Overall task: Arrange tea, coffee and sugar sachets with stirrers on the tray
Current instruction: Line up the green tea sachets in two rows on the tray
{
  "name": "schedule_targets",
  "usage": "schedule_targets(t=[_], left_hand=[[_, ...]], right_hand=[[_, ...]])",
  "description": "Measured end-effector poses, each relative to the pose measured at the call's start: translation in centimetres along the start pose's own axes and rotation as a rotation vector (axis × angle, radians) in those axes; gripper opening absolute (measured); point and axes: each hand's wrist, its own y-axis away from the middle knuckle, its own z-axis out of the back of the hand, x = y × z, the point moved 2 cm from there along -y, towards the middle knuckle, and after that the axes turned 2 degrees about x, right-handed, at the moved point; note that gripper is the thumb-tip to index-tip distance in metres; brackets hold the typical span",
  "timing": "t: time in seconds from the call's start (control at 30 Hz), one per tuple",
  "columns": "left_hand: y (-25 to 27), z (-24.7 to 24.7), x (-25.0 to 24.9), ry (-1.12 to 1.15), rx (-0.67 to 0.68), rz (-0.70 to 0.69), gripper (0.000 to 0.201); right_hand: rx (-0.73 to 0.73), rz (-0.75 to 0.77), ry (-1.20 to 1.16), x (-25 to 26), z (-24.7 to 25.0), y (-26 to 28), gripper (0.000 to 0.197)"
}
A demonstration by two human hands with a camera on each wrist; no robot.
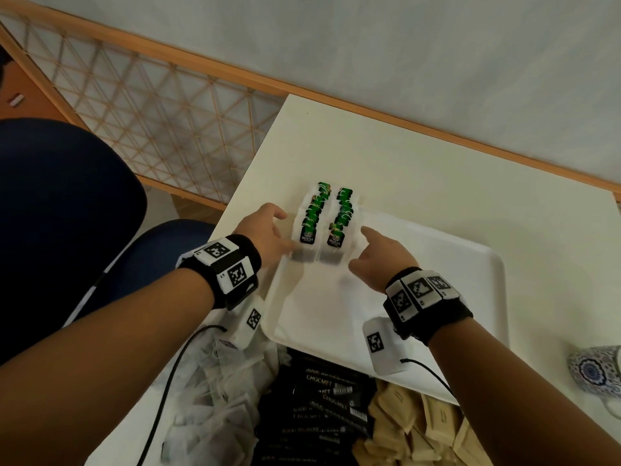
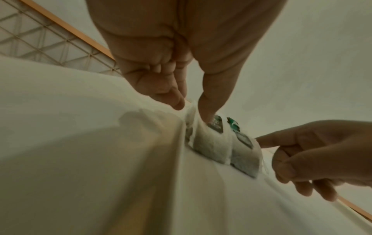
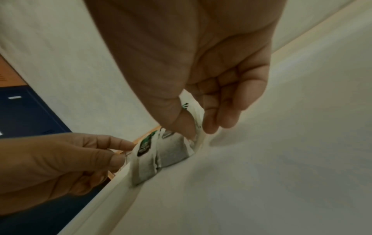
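Observation:
A white tray (image 1: 437,264) lies on a white table (image 1: 369,146). In the tray's far left corner lie two overlapping rows of green tea bags, the left row (image 1: 311,216) and the right row (image 1: 341,216). My left hand (image 1: 287,230) is at the left row's outer side. Its thumb (image 2: 209,114) presses on the nearest bag's tag and its index finger (image 2: 175,101) lies straight beside the edge. My right hand (image 1: 358,247) is at the right row's outer side, where its thumb (image 3: 185,125) and index finger (image 3: 211,124) pinch a bag's edge (image 3: 198,120).
Near me lie a heap of loose white tea bags (image 1: 208,398), black Chocmet sachets (image 1: 319,408) and tan sachets (image 1: 420,422). A patterned mug (image 1: 598,371) stands at the right edge. A blue chair (image 1: 67,213) and a wooden lattice screen (image 1: 151,105) are left of the table.

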Motion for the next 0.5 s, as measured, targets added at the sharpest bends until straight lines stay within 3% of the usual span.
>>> schedule_targets(t=[0.13, 0.27, 0.5], left_hand=[[3.4, 1.7, 1.8, -0.06, 0.023, -0.023, 0.028], [8.3, 2.7, 4.5, -0.106, 0.085, -0.057, 0.015], [17.9, 2.4, 9.2, -0.109, 0.1, -0.03, 0.016]], right_hand=[[-0.062, 0.118, -0.035, 0.1, -0.4, 3.5, 0.045], [0.041, 0.316, 0.035, 1.5, -2.8, 7.8, 0.024], [0.151, 0.535, 0.169, 4.7, -7.0, 13.8, 0.02]])
